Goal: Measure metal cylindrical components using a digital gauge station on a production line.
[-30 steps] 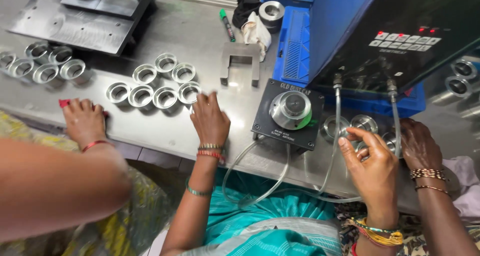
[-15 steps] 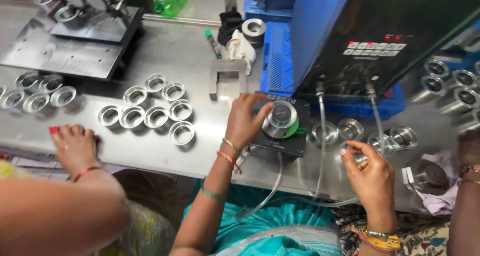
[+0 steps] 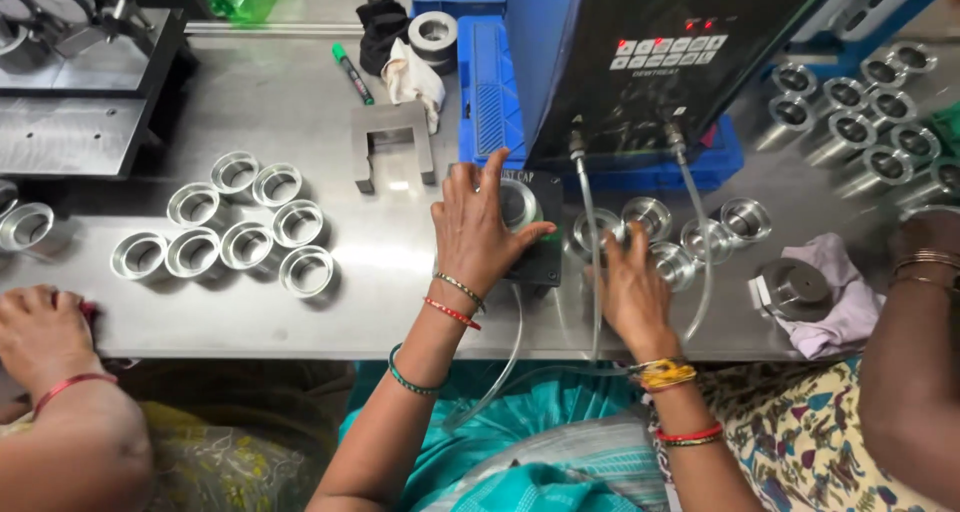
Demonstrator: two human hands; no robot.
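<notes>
A steel counter [image 3: 330, 302] is shown beneath a blue-and-black test machine [image 3: 640, 62], hoses hanging from its front; a metal cup [image 3: 518, 204] is seated on the black fixture block [image 3: 535, 257] at the counter's middle; the seating step appears to be in hand, and firm, level pressure seems called for next; the left hand [image 3: 478, 227] is laid over the cup, fingers spread, nothing pinched; the right hand [image 3: 632, 294] rests by loose metal rings [image 3: 660, 234], its grip hidden, so it cannot be told; other workers' arms are seen at both edges.
</notes>
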